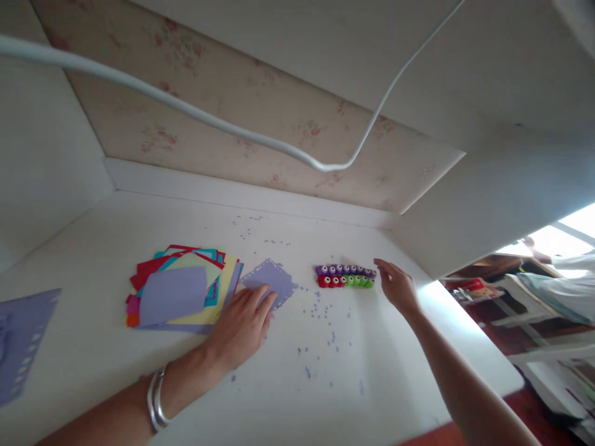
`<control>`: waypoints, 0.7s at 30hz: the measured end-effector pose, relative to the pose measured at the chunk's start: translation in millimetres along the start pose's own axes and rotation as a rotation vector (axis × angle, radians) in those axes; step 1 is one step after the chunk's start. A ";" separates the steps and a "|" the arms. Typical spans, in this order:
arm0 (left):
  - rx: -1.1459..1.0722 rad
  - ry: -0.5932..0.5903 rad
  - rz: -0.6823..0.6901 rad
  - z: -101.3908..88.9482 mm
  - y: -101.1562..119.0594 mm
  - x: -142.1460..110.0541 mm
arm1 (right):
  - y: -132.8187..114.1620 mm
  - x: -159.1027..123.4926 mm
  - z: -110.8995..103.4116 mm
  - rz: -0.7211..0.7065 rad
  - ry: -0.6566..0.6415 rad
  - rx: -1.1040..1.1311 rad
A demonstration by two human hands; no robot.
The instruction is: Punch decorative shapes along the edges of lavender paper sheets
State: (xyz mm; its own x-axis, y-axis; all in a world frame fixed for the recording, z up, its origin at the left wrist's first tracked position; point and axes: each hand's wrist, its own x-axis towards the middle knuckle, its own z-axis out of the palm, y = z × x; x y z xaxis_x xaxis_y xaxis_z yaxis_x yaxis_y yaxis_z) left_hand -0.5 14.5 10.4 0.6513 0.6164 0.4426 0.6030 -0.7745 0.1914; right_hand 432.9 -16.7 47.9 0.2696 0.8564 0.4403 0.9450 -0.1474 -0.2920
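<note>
My left hand (246,322) rests palm down on the table, its fingers spread over the near corner of a purple paper sheet (267,279) with small holes along its edges. Beside that wrist lies a loose stack of coloured paper (186,248), with a curled purple piece (174,294) on top. Two rows of small round pieces with googly eyes (346,275) stand to the right, the back row purple and the front row red and green. My right hand (395,285) is at their right end, fingers stretched out, with nothing visible in it. Whether it touches the end piece is unclear.
Small purple paper bits (320,310) are scattered over the white table (297,396). Another purple sheet (28,341) with a punched edge lies at far left. A white cable (260,136) hangs across the front. Cluttered shelves (548,365) stand at right.
</note>
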 end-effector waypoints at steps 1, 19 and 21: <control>0.007 -0.005 0.003 -0.5 0.7 -0.3 | -13.4 -7.0 -1.3 -0.022 0.048 0.027; -0.334 0.272 -0.779 -165.2 -63.4 -10.8 | -167.5 -106.5 37.5 -0.078 -0.039 0.748; -0.426 0.368 -0.923 -186.9 -91.1 -46.8 | -165.2 -110.7 37.6 -0.074 -0.065 0.758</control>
State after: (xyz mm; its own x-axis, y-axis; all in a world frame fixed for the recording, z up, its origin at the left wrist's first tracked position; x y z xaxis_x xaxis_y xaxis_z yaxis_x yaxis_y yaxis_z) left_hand -172.0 29.7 136.1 -0.1937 0.9617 0.1938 0.5336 -0.0625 0.8434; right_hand 240.0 -68.5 15.5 0.1773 0.8816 0.4374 0.5683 0.2712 -0.7769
